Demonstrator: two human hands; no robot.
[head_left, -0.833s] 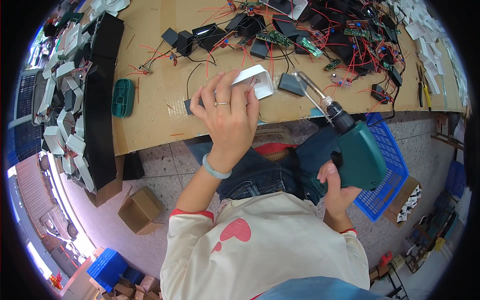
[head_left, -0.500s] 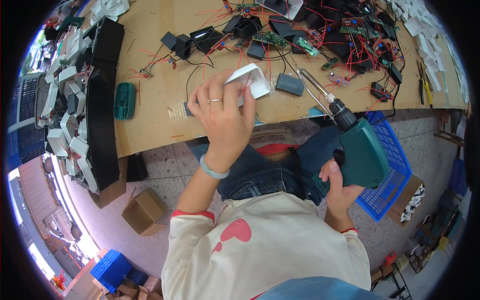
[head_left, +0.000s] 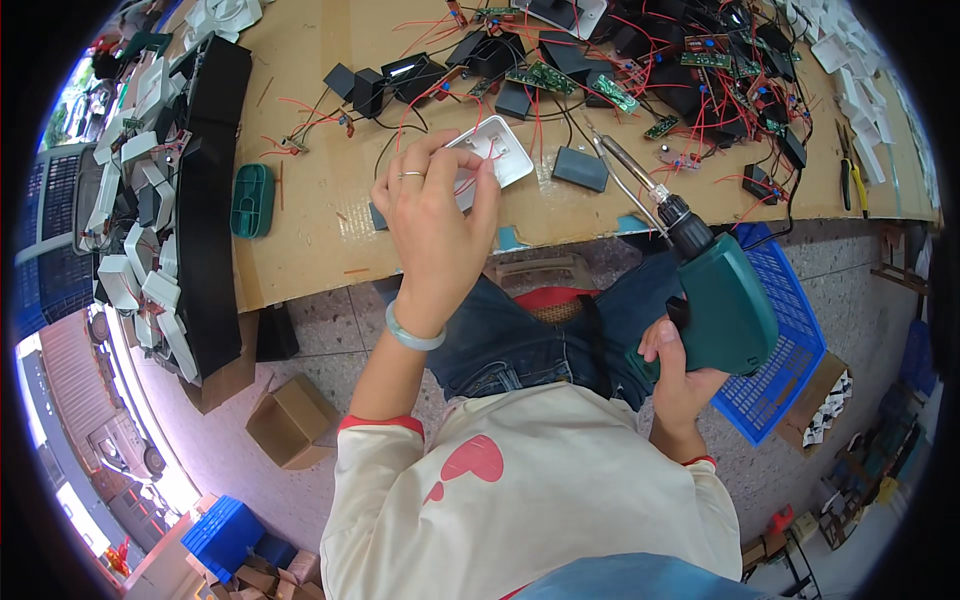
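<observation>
My left hand [head_left: 436,205], with a ring on one finger and a pale bracelet at the wrist, is over a white plastic housing [head_left: 511,160] at the table's near edge. Its thumb and forefinger pinch a thin red wire [head_left: 492,148] inside the housing; the wire's end is hidden by the fingers. At the right, my right hand [head_left: 684,372] is wrapped round the handle of a green soldering gun [head_left: 732,300]. The gun's metal tip [head_left: 618,152] points up and left over the table, apart from the housing. A dark grey box [head_left: 580,169] lies between the tip and the housing.
Black boxes, green circuit boards [head_left: 613,92] and tangled red wires cover the far table. Yellow-handled pliers [head_left: 853,180] lie at right. A green tray [head_left: 251,200] is at left, beside a black bin [head_left: 212,200] with white housings. A blue crate [head_left: 765,390] stands below the table's right side.
My left hand has shifted slightly left, and its fingers have turned over the housing. The housing has tipped flatter toward the table and moved a little. My right hand and the soldering gun have stayed put.
</observation>
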